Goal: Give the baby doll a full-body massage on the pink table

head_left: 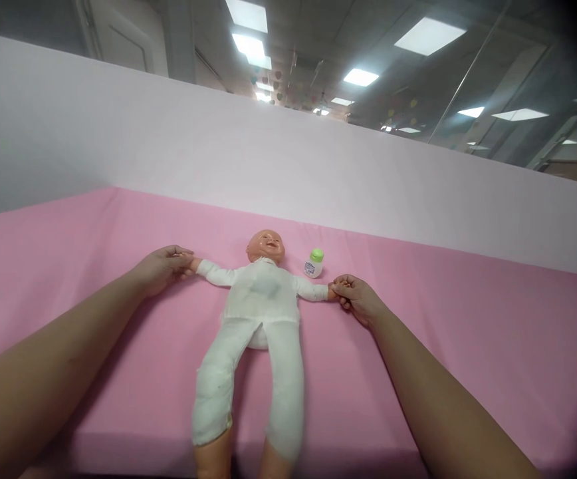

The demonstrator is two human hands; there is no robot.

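A baby doll (262, 293) with a white cloth body lies on its back, head away from me and both arms stretched out sideways. My left hand (166, 267) is closed around the doll's hand on the left side. On the right, my right hand (355, 297) pinches the doll's other hand between thumb and fingers. A small white bottle with a green cap (314, 264) stands just above the doll's right-side arm, close to its head. The doll's bare lower legs run out of view at the bottom edge.
Pink cloth (468, 319) covers the surface under the doll. A white padded wall (288, 159) rises behind and to the left of it. Beyond the wall are glass and lit ceiling panels (431, 36).
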